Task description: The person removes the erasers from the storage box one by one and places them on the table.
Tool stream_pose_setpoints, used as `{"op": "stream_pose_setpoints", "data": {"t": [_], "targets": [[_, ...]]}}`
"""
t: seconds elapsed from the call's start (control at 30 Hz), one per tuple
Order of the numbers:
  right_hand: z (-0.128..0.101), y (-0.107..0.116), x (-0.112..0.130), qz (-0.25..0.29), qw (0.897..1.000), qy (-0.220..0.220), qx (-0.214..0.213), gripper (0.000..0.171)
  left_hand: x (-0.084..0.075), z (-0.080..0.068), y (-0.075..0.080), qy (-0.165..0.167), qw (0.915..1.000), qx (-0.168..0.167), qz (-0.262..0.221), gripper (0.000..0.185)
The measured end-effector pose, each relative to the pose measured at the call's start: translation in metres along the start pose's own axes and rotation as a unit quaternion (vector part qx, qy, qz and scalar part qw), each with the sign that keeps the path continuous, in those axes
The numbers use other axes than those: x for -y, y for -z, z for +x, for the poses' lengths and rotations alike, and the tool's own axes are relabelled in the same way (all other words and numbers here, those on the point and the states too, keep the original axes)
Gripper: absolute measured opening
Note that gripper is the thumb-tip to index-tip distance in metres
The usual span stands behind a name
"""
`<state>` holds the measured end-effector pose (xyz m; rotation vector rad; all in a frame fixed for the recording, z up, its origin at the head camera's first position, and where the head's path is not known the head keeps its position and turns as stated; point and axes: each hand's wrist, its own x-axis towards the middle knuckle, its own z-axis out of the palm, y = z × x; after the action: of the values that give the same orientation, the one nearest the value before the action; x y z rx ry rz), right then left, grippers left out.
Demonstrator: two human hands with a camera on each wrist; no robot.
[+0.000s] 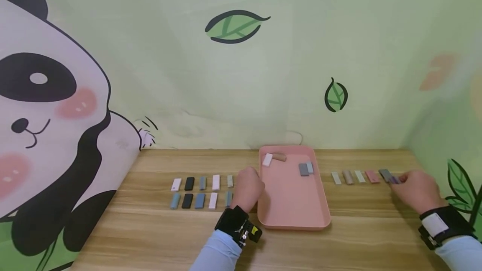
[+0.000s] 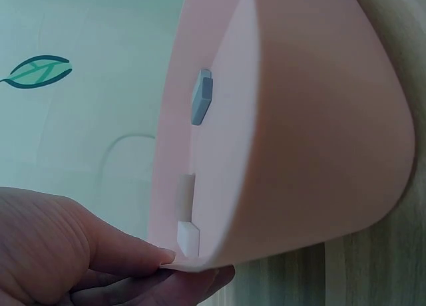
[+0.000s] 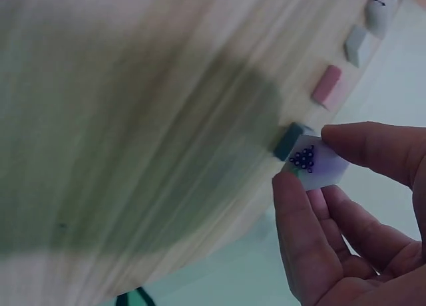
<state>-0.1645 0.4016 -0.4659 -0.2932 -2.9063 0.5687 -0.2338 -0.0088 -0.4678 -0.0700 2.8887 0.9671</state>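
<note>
A pink tray (image 1: pixel 291 204) lies mid-table with several small tiles at its far end: white (image 1: pixel 267 159), tan (image 1: pixel 279 157) and grey (image 1: pixel 306 168). My left hand (image 1: pixel 250 182) pinches the tray's left rim (image 2: pixel 200 256), thumb on top and fingers under it. The left wrist view shows the tray (image 2: pixel 306 153) from close by, with a grey tile (image 2: pixel 202 96) and a white tile (image 2: pixel 188 237) inside. My right hand (image 1: pixel 400 179) pinches a purple tile (image 1: pixel 394 180) between thumb and forefinger at the right end of a tile row. The tile's face (image 3: pixel 321 165) bears a dark dotted pattern.
Two rows of tiles (image 1: pixel 202 191) in white, black and blue-grey lie left of the tray. A single row (image 1: pixel 359 176) lies right of it, including a dark tile (image 3: pixel 289 140) and a pink tile (image 3: pixel 326 86). Walls stand behind and to both sides of the wooden table (image 1: pixel 150 237).
</note>
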Motion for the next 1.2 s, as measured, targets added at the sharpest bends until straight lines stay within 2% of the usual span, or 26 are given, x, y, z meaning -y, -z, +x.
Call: {"op": "stream_pose_setpoints", "data": {"t": [0.23,0.53,0.83,1.2], "targets": [[-0.005,-0.003,-0.007,0.001,0.999,-0.022,0.036,0.022,0.000,-0.001,0.002,-0.002,1.0000,-0.003,-0.001,0.018],[-0.004,-0.005,-0.007,-0.005,0.999,-0.025,0.033,0.027,0.000,-0.002,0.003,-0.002,1.0000,0.003,-0.009,0.021],[0.000,-0.007,-0.006,-0.013,0.998,-0.042,0.048,0.030,0.000,-0.002,0.004,0.000,0.9999,0.003,-0.013,0.019],[0.002,-0.004,0.004,-0.037,0.997,-0.049,0.044,0.049,0.001,-0.002,0.003,0.013,0.9995,0.013,-0.026,0.015]]}}
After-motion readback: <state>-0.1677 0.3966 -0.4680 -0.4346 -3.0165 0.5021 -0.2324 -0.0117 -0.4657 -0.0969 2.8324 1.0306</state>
